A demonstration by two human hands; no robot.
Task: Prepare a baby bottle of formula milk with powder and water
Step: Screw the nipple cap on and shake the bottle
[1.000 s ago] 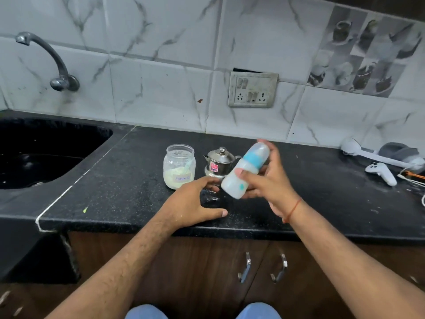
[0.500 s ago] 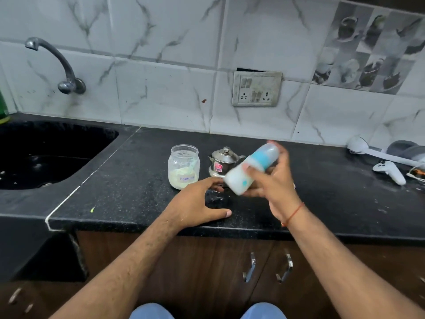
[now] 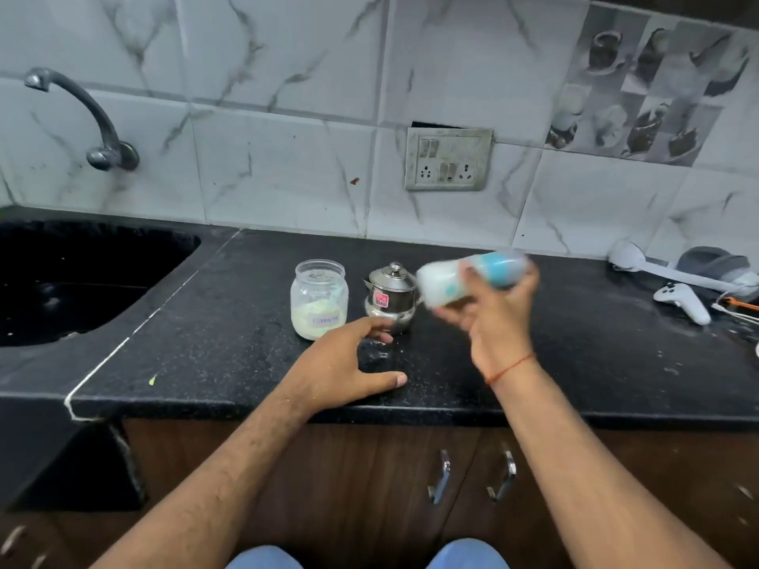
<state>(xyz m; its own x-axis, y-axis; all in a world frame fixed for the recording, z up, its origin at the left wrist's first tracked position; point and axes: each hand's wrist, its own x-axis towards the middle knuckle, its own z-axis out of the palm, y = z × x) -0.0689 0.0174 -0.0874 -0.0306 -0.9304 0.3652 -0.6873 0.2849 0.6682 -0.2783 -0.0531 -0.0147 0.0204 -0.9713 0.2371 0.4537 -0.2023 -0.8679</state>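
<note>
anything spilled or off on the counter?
Pale specks, likely powder, dust the black counter in front of the steel pot, near the left hand. The baby bottle lies sideways in the right hand, blurred.

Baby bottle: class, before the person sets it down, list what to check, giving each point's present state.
1. Baby bottle firmly held by the right hand: ok.
2. Bottle's cap on: ok, blue top in place.
3. Powder fully mixed: cannot tell, bottle is blurred.
4. Bare countertop free for landing: ok.
5. Left hand clear of the steel pot and powder jar: ok, it rests on the countertop.
</note>
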